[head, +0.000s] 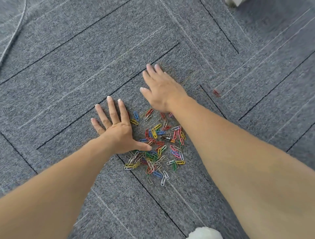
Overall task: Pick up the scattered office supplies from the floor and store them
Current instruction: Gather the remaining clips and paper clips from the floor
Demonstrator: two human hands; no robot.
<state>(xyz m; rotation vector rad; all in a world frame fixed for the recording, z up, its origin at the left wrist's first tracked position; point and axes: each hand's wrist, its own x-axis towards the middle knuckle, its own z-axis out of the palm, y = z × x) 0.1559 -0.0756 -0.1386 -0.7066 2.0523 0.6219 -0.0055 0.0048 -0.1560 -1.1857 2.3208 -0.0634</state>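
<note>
The left hand (117,131) at 9 o'clock and right hand (162,90) at 12 lay flat, fingers straight, holding nothing — likely to push the paper clips (158,150) together.

The gray carpet (68,76) has thin black lines and pale lines going across it in many directions. A white lumpy thing (204,233) peeks in at the bottom edge. Another small white thing (233,2) shows at the top edge, mostly cut off.

Several dozen coloured paper clips (154,133), one battery (167,138), one stray red clip (216,93)
</note>
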